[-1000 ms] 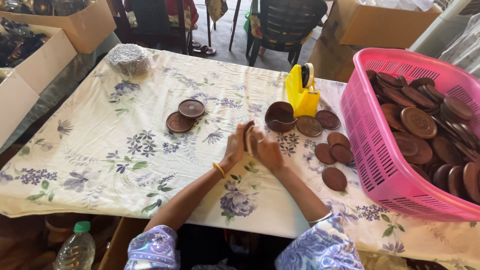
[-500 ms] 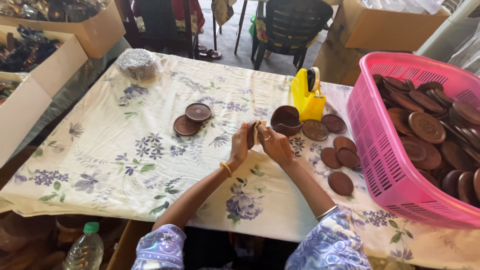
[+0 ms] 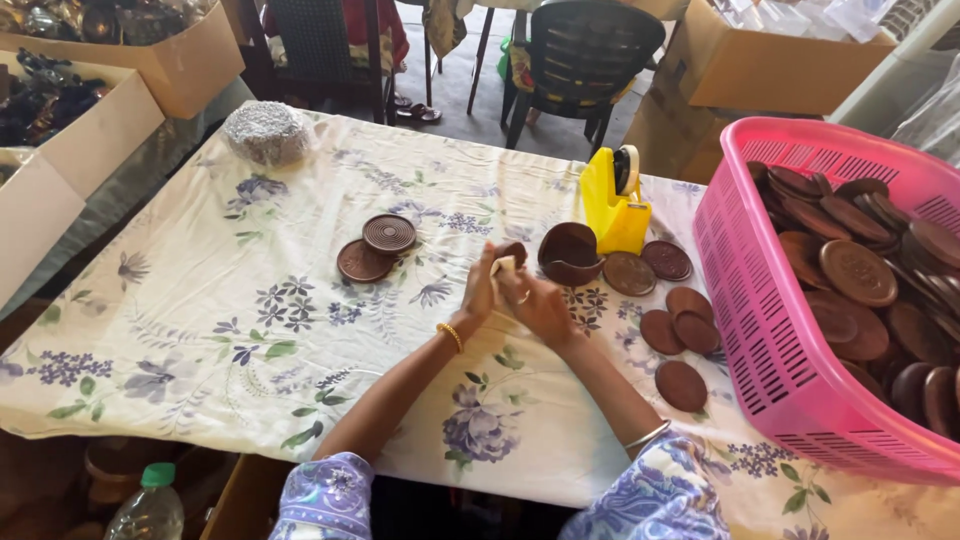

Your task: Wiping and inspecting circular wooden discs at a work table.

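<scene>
My left hand (image 3: 480,292) and my right hand (image 3: 540,305) meet over the middle of the flowered tablecloth (image 3: 200,330). Between their fingers they hold a small brown disc (image 3: 508,256) on edge, with a pale strip against it. Just beyond the hands lies a brown bowl-like piece (image 3: 570,254). Two brown discs (image 3: 376,248) lie to the left of my hands. Several more brown discs (image 3: 672,320) lie flat to the right.
A pink plastic basket (image 3: 780,340) full of brown discs fills the right side. A yellow tape dispenser (image 3: 614,200) stands behind the hands. A wrapped silvery bundle (image 3: 266,132) sits far left. Cardboard boxes (image 3: 110,130), chairs (image 3: 590,60) and a bottle (image 3: 148,505) surround the table.
Both hands stay together on the disc and shift slightly, turning it between the fingers. The camera has tilted a little; the things on the table have not moved.
</scene>
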